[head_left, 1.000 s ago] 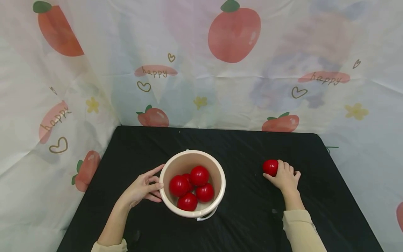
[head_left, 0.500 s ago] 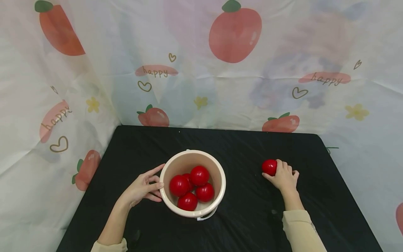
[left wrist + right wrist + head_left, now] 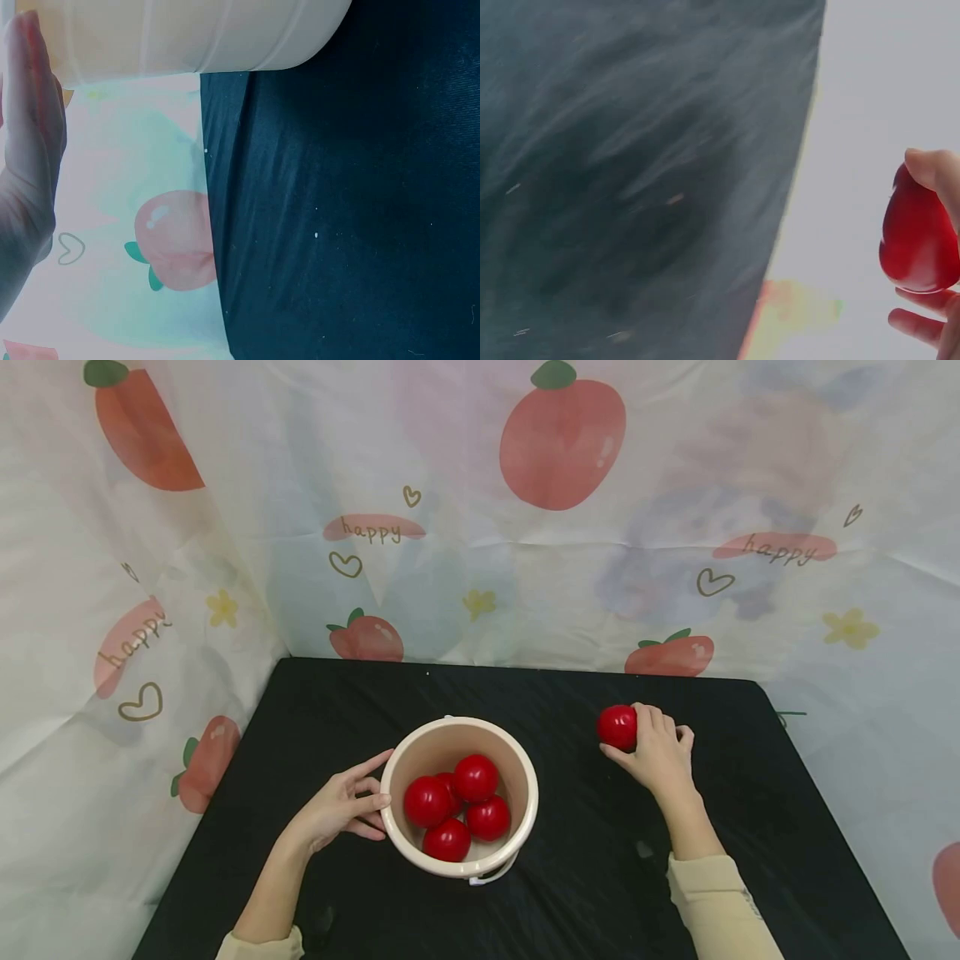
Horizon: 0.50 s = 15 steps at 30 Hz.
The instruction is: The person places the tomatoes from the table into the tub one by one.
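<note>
A cream bucket stands on the black table with several glossy red balls inside. My left hand rests against the bucket's left side, its fingers mostly straight and its thumb at the rim. In the left wrist view, that hand lies flat beside the bucket wall. To the right of the bucket, my right hand grips another red ball between thumb and fingers. The right wrist view has this ball held up off the table, part of it covered by the thumb.
The black-covered table ends at a pale printed curtain along the back and left. A white handle hangs down at the bucket's front right.
My right hand has lifted the red ball from the table and carried it slightly up and left in the head view. The left hand and bucket have stayed in place.
</note>
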Available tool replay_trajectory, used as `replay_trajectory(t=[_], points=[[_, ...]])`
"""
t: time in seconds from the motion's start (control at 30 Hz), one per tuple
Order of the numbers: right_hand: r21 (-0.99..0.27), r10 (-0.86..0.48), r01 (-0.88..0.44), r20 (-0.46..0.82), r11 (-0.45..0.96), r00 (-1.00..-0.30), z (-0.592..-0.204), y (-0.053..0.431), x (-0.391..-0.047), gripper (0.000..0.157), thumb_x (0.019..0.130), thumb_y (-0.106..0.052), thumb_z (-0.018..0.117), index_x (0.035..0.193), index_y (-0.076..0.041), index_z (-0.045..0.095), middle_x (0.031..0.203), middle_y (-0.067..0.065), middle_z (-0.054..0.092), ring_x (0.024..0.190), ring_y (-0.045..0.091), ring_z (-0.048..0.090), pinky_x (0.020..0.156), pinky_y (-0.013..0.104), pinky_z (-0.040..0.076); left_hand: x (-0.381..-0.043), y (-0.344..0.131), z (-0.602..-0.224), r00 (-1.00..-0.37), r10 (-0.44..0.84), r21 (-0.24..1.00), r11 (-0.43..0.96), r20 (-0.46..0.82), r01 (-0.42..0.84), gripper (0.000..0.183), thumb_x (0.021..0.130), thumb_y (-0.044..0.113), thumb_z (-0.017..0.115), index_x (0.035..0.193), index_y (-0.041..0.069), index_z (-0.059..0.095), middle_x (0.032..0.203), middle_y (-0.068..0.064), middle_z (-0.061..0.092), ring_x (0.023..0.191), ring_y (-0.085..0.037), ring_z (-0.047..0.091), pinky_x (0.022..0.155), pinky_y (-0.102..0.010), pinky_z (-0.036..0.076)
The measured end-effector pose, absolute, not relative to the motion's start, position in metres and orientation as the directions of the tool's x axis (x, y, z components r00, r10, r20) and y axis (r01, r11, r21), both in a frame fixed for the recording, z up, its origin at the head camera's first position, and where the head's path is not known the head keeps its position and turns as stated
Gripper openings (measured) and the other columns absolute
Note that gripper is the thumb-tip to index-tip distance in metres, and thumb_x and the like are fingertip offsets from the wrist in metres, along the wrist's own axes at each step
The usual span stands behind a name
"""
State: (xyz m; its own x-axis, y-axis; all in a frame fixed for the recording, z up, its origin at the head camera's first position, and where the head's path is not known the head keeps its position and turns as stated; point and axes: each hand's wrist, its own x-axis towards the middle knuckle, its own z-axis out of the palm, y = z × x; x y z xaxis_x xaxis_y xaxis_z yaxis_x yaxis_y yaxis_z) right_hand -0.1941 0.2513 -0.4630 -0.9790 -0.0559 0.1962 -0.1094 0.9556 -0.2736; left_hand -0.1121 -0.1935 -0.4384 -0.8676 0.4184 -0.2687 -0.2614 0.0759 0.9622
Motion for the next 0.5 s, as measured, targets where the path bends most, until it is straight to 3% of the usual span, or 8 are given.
replay_trajectory(t=[0.5], points=[[-0.126,-0.411,-0.472,0.336,0.872,-0.848,-0.405,0.165,-0.172,0.081,0.063,-0.042,0.079,0.126,-0.007,0.042,0.125,0.016,0.047,0.113,0.032,0.042,0.091,0.056,0.031,-0.113,-0.196,-0.441,-0.866,0.413,0.958,0.08,-0.283,-0.275,0.07,0.087,0.006,0.06,0.146,0.012,0.022,0.093,-0.019,0.058,0.068,-0.025,0.067,0.064,-0.048,0.055]])
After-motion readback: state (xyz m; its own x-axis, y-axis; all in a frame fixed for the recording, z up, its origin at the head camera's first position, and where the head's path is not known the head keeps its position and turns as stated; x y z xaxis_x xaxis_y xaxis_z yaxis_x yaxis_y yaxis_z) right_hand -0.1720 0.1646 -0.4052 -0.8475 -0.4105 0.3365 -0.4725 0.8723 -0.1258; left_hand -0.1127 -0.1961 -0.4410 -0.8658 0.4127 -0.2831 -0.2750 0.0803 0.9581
